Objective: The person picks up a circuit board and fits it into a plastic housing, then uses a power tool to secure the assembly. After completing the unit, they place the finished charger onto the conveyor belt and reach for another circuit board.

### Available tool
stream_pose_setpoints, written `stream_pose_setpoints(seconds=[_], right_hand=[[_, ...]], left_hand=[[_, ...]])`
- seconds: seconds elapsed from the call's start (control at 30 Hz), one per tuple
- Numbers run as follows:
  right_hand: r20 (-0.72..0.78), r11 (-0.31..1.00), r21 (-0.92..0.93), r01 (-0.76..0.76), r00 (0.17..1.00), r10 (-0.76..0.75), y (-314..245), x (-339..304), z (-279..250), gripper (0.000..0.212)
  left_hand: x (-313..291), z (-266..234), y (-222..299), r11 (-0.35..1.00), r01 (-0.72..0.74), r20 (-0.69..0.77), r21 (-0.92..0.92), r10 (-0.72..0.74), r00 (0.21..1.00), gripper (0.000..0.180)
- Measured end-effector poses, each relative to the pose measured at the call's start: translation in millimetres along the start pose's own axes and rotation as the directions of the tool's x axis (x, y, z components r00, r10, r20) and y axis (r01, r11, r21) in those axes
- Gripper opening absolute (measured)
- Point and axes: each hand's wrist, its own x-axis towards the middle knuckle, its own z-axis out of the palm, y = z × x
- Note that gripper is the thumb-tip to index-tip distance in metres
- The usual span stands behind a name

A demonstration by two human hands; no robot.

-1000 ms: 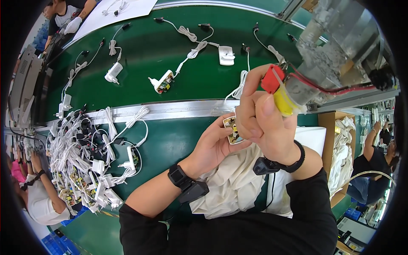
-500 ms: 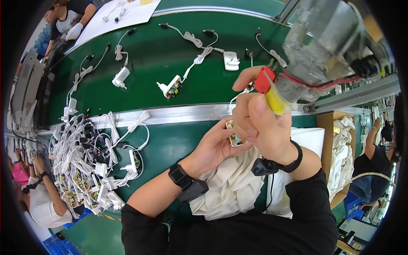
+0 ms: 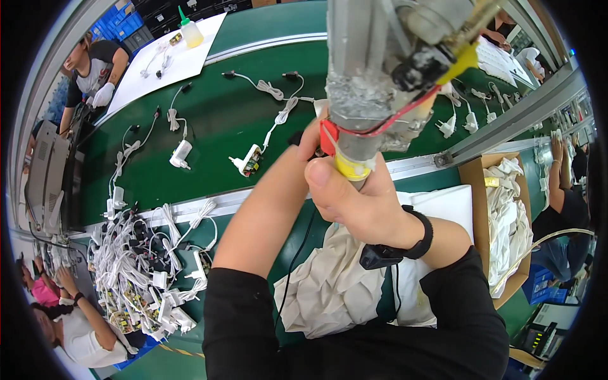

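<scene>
My right hand (image 3: 358, 206) is wrapped round the lower end of a bulky grey tool, apparently a glue gun (image 3: 361, 104). It has a yellow band, a red switch-like part and red wires. My left forearm (image 3: 263, 212) reaches forward over the belt. The left hand is hidden behind the tool and my right hand, so its fingers and anything in them do not show. On the green belt (image 3: 209, 139), left of my arm, lies an opened white plug adapter (image 3: 250, 161) with its circuit board bare. Another white adapter (image 3: 180, 154) rests farther left.
A heap of white adapters and cables (image 3: 136, 266) covers the bench at left. Crumpled cream cloth (image 3: 335, 285) lies before me. At right stands a cardboard box (image 3: 481, 209) of pale cloth. A metal rail (image 3: 411, 168) edges the belt. Co-workers sit at both sides.
My left hand has moved forward from over the cloth, with the small open adapter, to behind the tool. My right hand and the tool have shifted left in view.
</scene>
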Motion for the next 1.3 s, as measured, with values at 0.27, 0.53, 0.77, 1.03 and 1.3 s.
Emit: stream_pose_setpoints(seconds=[0.27, 0.53, 0.77, 1.03, 1.3], right_hand=[[-0.016, 1.000, -0.019, -0.002, 1.000, 0.002, 5, -1, -11, 0.014], [0.029, 0.999, -0.048, -0.020, 0.999, 0.022, 2, 4, 9, 0.014], [0.066, 0.992, -0.126, -0.017, 0.998, 0.026, -6, 7, 2, 0.024], [0.076, 0.990, -0.137, 0.008, 0.997, 0.002, -1, 9, -1, 0.024], [-0.047, 0.992, -0.130, 0.001, 0.999, -0.007, -7, 14, -5, 0.027]], left_hand=[[-38, 23, -60, 0.985, -0.078, -0.162, 0.156, 0.103, 0.981, 0.039], [5, -34, -33, 0.934, -0.157, -0.340, 0.320, 0.268, 0.901, 0.043], [-59, -37, 16, 0.457, -0.328, 0.056, 0.827, 0.514, 0.856, 0.037], [-69, -129, 41, -0.309, 0.229, -0.145, 0.923, 0.272, 0.951, 0.032], [-110, -32, 16, 0.940, 0.257, -0.164, -0.224, -0.297, 0.941, 0.026]])
